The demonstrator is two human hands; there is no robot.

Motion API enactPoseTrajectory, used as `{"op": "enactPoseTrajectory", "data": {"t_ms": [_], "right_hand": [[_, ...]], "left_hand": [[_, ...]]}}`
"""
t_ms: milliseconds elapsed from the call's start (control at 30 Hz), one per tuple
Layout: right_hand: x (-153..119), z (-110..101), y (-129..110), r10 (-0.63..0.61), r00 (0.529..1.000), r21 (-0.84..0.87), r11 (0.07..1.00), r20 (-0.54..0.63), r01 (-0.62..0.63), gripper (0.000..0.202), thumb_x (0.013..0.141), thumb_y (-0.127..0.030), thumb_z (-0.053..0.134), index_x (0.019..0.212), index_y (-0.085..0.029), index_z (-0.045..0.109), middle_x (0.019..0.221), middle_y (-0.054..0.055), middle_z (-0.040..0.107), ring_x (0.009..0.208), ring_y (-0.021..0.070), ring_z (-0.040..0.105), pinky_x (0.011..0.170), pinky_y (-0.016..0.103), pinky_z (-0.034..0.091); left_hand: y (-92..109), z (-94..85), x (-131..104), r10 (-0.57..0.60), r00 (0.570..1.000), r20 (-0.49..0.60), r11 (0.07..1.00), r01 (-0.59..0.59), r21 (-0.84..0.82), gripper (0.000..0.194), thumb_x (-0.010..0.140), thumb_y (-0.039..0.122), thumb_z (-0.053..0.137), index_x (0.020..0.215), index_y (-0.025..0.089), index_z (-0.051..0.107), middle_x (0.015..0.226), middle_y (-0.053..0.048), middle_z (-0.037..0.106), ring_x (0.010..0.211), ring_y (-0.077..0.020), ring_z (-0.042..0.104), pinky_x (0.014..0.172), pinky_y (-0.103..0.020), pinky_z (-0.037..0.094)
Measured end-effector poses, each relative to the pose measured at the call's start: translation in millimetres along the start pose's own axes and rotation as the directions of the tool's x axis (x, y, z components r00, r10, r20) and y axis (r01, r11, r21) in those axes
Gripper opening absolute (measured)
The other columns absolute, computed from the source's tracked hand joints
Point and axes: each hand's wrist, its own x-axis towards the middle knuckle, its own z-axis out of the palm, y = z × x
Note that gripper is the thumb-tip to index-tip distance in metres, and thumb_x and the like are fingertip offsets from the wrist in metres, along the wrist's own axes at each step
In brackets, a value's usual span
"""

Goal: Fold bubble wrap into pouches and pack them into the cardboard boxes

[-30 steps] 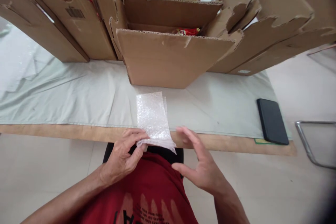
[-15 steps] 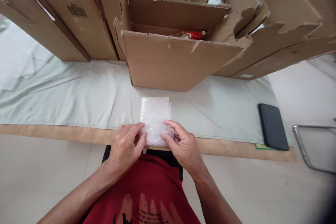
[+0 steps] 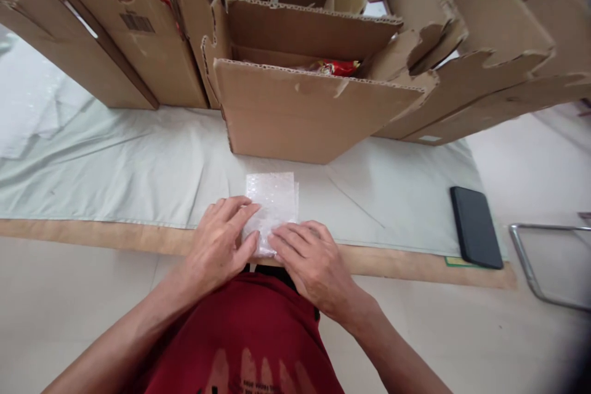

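Note:
A folded piece of bubble wrap (image 3: 271,192), clear and whitish, lies flat at the front edge of the table. On its left side rests my left hand (image 3: 223,235), with the thumb and forefinger apart and their tips touching the wrap. My right hand (image 3: 315,263) lies palm down over the lower right part, its fingers stretched out and pressing on the wrap. That part of the wrap is hidden under the fingers. Neither hand is closed around it.
Beyond the wrap stands an open cardboard box (image 3: 318,114) with a red packet (image 3: 339,68) inside. More cardboard boxes (image 3: 133,55) line the back. A black phone (image 3: 476,226) lies on the right, near a metal frame (image 3: 524,258). White sheets (image 3: 28,98) lie at left on the pale cloth (image 3: 152,166).
My right hand has turned from holding the wrap's right edge between thumb and fingers to lying flat over its lower part. My left forefinger has slid slightly up and inward.

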Motion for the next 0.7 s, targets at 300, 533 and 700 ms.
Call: {"op": "enactPoseTrajectory", "data": {"t_ms": [300,533,700], "right_hand": [[30,-28,9,0.331,0.904,0.346,0.842,0.272,-0.413,0.022,0.105,-0.022,0.048,0.112,-0.023,0.069,0.101,0.000,0.079,0.086,0.0158,0.073,0.076,0.029,0.052],[40,-12,25,0.354,0.935,-0.100,0.929,-0.036,-0.355,0.039,0.097,-0.044,0.062,0.123,-0.017,0.069,0.127,0.016,0.070,0.109,0.0320,0.065,0.090,0.046,0.050],[41,-9,34,0.379,0.914,-0.021,0.925,0.147,-0.380,0.031,0.091,-0.040,0.068,0.109,-0.015,0.069,0.142,0.020,0.062,0.130,0.0373,0.056,0.102,0.052,0.046]], "left_hand": [[-3,-11.8,9,-0.087,0.982,0.168,0.958,0.129,-0.257,0.049,0.097,0.048,0.058,0.132,0.015,0.064,0.099,-0.009,0.076,0.087,-0.0249,0.068,0.079,-0.042,0.057],[-1,8.0,20,-0.189,0.978,0.093,0.979,0.195,-0.054,0.027,0.098,0.031,0.059,0.121,0.019,0.067,0.098,-0.005,0.071,0.065,-0.0150,0.064,0.068,-0.030,0.055],[1,12.3,18,-0.256,0.966,0.019,0.967,0.256,0.006,0.043,0.094,0.036,0.065,0.133,0.018,0.059,0.110,-0.009,0.067,0.080,-0.0207,0.070,0.076,-0.036,0.059]]}}
